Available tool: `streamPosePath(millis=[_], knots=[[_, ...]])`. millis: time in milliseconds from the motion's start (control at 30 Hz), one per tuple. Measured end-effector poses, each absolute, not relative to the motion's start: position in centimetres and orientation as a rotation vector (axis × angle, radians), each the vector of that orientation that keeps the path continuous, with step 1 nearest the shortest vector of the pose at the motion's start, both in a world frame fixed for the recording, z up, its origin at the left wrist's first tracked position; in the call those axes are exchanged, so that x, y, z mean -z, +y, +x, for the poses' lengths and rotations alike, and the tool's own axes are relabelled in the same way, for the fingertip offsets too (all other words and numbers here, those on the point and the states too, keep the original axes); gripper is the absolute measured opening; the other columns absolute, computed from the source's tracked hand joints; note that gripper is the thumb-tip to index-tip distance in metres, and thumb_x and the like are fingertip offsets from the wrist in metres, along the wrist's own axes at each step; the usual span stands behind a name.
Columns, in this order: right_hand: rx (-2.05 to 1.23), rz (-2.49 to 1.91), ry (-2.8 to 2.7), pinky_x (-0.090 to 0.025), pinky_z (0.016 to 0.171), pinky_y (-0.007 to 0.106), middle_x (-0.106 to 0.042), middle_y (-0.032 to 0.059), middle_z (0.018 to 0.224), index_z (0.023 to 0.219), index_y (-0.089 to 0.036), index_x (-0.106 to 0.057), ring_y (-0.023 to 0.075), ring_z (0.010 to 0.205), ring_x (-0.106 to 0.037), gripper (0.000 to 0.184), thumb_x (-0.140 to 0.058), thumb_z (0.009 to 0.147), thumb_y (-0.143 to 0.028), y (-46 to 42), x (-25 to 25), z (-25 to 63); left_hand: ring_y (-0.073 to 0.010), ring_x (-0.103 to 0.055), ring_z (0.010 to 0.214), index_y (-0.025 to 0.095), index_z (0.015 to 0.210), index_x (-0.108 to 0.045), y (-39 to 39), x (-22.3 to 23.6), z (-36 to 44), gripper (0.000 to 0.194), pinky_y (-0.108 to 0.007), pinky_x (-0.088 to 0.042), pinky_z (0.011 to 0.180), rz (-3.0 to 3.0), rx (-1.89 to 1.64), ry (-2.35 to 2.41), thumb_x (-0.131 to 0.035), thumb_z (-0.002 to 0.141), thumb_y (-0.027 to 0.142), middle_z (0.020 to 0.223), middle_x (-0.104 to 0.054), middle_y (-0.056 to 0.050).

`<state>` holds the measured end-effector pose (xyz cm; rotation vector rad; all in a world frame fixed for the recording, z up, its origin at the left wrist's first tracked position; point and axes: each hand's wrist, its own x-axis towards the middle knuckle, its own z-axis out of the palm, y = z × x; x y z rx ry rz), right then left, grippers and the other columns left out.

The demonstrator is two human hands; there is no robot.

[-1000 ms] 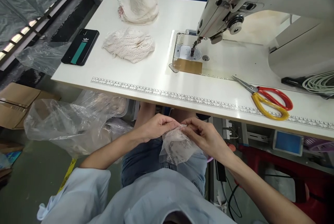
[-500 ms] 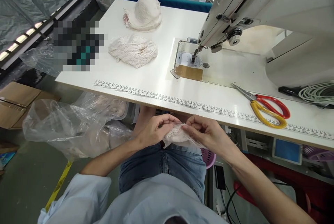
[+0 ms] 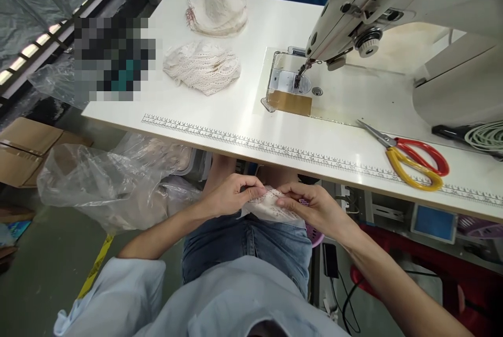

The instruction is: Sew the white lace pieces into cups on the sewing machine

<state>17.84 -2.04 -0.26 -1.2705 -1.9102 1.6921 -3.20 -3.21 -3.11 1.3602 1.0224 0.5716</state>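
Note:
Over my lap, just below the table's front edge, I hold a piece of white eyelet lace fabric (image 3: 271, 207). My left hand (image 3: 238, 193) pinches its left side between thumb and fingers. At its right side, my right hand (image 3: 308, 203) grips the cloth the same way. Parts of the fabric are hidden behind my fingers. On the table lies a crumpled piece of white lace fabric (image 3: 202, 67). Behind it sits a white lace hat (image 3: 225, 4) with a reddish patch at its left edge.
A sewing machine (image 3: 353, 17) stands at the right of the white table (image 3: 220, 117), which has a printed ruler along its front. Scissors (image 3: 412, 159) with red and yellow handles lie near the edge. A clear plastic bag (image 3: 106, 185) is at left, beside cardboard boxes (image 3: 31, 151).
My fingers have shifted on the white fabric, and more of its eyelet surface now shows between my hands. The view has tilted slightly; the things on the table have not moved.

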Motion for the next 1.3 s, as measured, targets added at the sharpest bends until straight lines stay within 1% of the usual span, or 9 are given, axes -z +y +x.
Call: streamPosePath(millis=[167,267,467,567,700,867,1000,1200,1300], knots=[[-1.604,-1.273,-1.913,-0.035,0.049,0.023,-0.058,-0.0002,0.065,0.078,-0.017,-0.064,0.0102,0.055,-0.045,0.025,-0.056,0.086,-0.039,-2.2,0.5,17.6,-0.0158,-0.060,0.084,0.015,0.095,-0.068,-3.4,3.1,-3.1,0.029,-0.022,-0.043,0.073,1.478,-0.609,1.029,-0.061,0.081,0.040,0.094,-0.067,-0.006],[-1.596,-1.263,-1.890,-0.036,0.050,0.023,-0.057,0.0000,0.065,0.079,-0.017,-0.064,0.0107,0.056,-0.046,0.026,-0.055,0.087,-0.040,-2.1,0.9,17.7,-0.0159,-0.060,0.078,0.016,0.093,-0.070,-3.5,3.0,-3.0,0.026,-0.023,-0.044,0.070,1.535,-0.594,1.107,-0.068,0.076,0.035,0.083,-0.069,-0.004],[-1.472,-1.158,-2.005,-0.041,0.058,0.025,-0.053,0.0045,0.088,0.080,-0.020,-0.066,0.0133,0.072,-0.050,0.017,-0.062,0.083,-0.036,-2.1,1.4,18.1,-0.0115,-0.057,0.066,0.012,0.083,-0.070,-3.0,2.4,-3.2,0.024,-0.019,-0.042,0.060,1.269,-0.481,1.004,-0.062,0.080,0.035,0.075,-0.067,-0.003],[-1.572,-1.132,-1.988,-0.041,0.055,0.024,-0.052,0.0057,0.100,0.080,-0.021,-0.065,0.0126,0.074,-0.051,0.016,-0.061,0.083,-0.036,-2.0,1.4,17.8,-0.0094,-0.052,0.062,0.010,0.080,-0.068,-2.7,2.2,-3.4,0.032,-0.018,-0.038,0.056,1.296,-0.438,0.982,-0.053,0.086,0.039,0.070,-0.063,-0.002],[-1.735,-1.036,-1.928,-0.046,0.069,0.027,-0.058,0.0058,0.101,0.079,-0.020,-0.067,0.0161,0.086,-0.056,0.016,-0.060,0.084,-0.034,-1.7,1.3,17.5,-0.0102,-0.052,0.066,0.009,0.076,-0.065,-2.6,2.2,-4.1,0.040,-0.020,-0.038,0.058,1.352,-0.447,0.925,-0.047,0.088,0.044,0.077,-0.061,-0.004],[-1.849,-1.045,-1.862,-0.045,0.065,0.027,-0.065,0.0039,0.085,0.079,-0.019,-0.066,0.0166,0.077,-0.059,0.021,-0.059,0.084,-0.038,-1.7,1.5,17.8,-0.0102,-0.052,0.067,0.013,0.083,-0.065,-2.7,2.2,-4.6,0.015,-0.019,-0.037,0.059,1.547,-0.385,0.973,-0.051,0.080,0.016,0.074,-0.061,-0.001],[-1.805,-1.193,-1.928,-0.039,0.052,0.024,-0.062,0.0017,0.071,0.078,-0.018,-0.064,0.0136,0.061,-0.053,0.027,-0.060,0.082,-0.045,-1.9,1.8,18.3,-0.0094,-0.053,0.062,0.012,0.069,-0.064,-2.8,2.3,-4.8,0.032,-0.020,-0.037,0.060,1.619,-0.382,1.089,-0.035,0.068,-0.001,0.065,-0.061,0.000],[-1.775,-1.183,-1.981,-0.034,0.050,0.022,-0.052,-0.0009,0.064,0.074,-0.018,-0.058,0.0100,0.056,-0.043,0.027,-0.056,0.084,-0.042,-1.8,1.7,18.9,-0.0130,-0.059,0.075,0.013,0.101,-0.063,-2.6,2.1,-4.4,0.025,-0.021,-0.044,0.067,1.459,-0.407,0.982,-0.054,0.079,0.021,0.086,-0.066,-0.004],[-1.761,-1.151,-2.001,-0.034,0.051,0.023,-0.053,-0.0007,0.066,0.073,-0.017,-0.057,0.0101,0.057,-0.044,0.025,-0.056,0.084,-0.040,-1.7,1.6,18.9,-0.0115,-0.056,0.073,0.013,0.094,-0.065,-2.8,2.2,-4.2,0.020,-0.019,-0.041,0.063,1.618,-0.421,0.994,-0.058,0.077,0.021,0.083,-0.064,-0.003]])
